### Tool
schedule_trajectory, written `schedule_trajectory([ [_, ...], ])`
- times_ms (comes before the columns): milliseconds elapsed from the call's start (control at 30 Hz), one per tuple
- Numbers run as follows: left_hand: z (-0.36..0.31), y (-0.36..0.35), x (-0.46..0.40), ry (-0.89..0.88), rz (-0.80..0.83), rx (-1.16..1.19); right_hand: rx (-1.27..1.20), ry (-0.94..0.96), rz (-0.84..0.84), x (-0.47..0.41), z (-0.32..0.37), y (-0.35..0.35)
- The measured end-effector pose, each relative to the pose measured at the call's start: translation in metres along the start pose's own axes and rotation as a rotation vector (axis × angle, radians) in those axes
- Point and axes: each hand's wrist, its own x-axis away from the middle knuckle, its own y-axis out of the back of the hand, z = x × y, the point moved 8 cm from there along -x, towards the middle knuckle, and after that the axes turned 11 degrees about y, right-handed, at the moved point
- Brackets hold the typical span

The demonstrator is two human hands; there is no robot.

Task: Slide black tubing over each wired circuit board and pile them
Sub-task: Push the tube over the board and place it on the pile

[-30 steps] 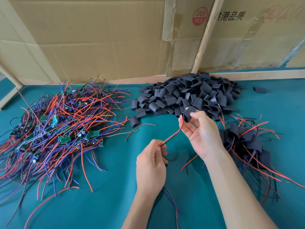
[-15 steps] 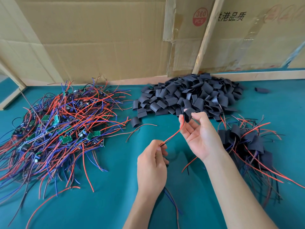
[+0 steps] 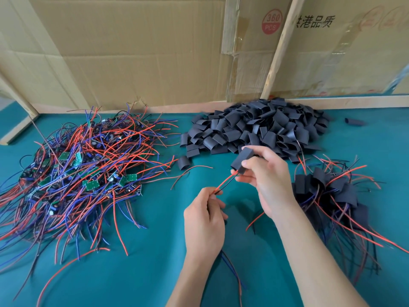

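Bench (image 3: 141, 282), teal cover: open cloth along the near edge and between the heaps.

Heap of bare wired circuit boards (image 3: 88, 173), left end: green boards tangled in red, blue and black leads that trail toward the near-left corner.

Left hand (image 3: 204, 220), centre: fingers curled round a red-and-black wire pair (image 3: 223, 185).

Right hand (image 3: 265, 182): pinches a black tubing sleeve (image 3: 242, 159) whose lower mouth meets the wire pair's end.

Heap of cut black tubing (image 3: 259, 127), far edge, centre-right.

Pile of sleeved boards (image 3: 332, 196), right end, leads fanned outward.

Stray tubing piece (image 3: 354, 122), far-right.

Cardboard wall (image 3: 132, 52) behind: red round sticker (image 3: 271, 21) "360 PCS"; print "港品质".
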Motion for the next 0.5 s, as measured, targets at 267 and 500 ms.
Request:
schedule_trajectory([
  [267,0.0,0.005,0.001,0.046,-0.016,0.068,0.085,-0.172,-0.011,0.019,-0.033,-0.023],
  [500,-0.006,0.005,0.004,0.048,0.033,0.142,0.173,-0.129,0.116,0.029,-0.03,-0.038],
])
